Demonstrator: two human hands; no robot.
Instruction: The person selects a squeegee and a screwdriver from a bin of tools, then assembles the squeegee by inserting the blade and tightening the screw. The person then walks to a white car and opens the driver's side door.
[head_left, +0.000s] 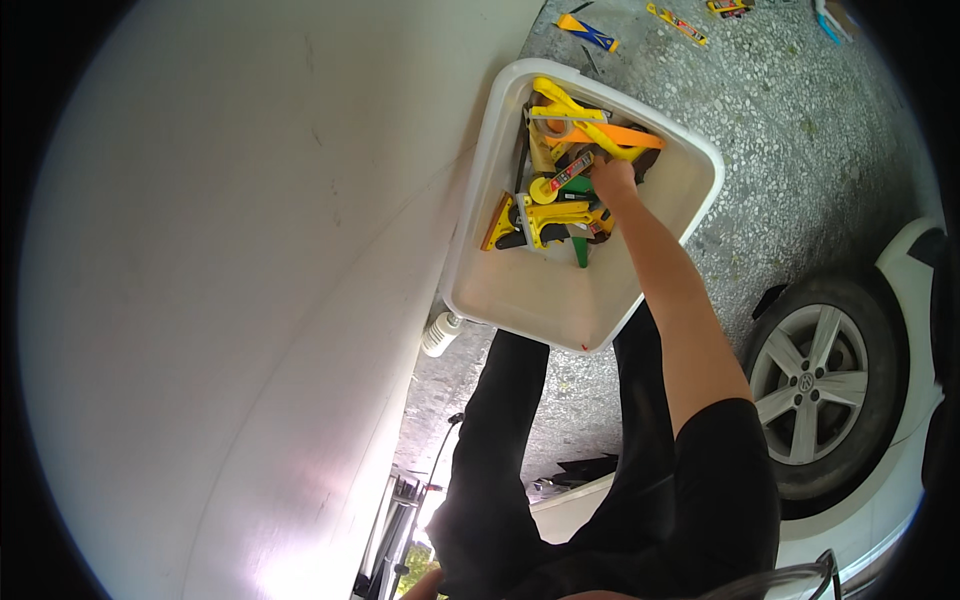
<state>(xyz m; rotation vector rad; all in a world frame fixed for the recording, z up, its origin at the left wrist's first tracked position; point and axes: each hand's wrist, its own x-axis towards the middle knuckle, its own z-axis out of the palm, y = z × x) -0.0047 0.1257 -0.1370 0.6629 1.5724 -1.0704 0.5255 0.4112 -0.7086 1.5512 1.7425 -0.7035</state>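
Note:
A white plastic bin point(690, 150) holds a heap of hand tools. My right hand point(614, 180) reaches into it from the right, with its fingers curled at the upper end of a yellow tool with a red-and-black label point(572, 175). The fingertips are partly hidden. Above the hand lie a yellow-handled tool point(560, 95) and an orange strip point(635, 137). Yellow and black tools point(555, 213) sit just below, with a green piece point(580, 252) sticking out. Only a sliver of my left hand point(425, 585) shows at the lower edge; its fingers are not visible.
A large pale wall-like surface point(250, 220) rises along the left. A car wheel point(810, 385) stands at right. Packaged tools, including a blue-and-yellow one point(588, 32), lie on the speckled floor point(780, 110) beyond the bin. A white bottle point(440, 335) stands beside its near-left corner.

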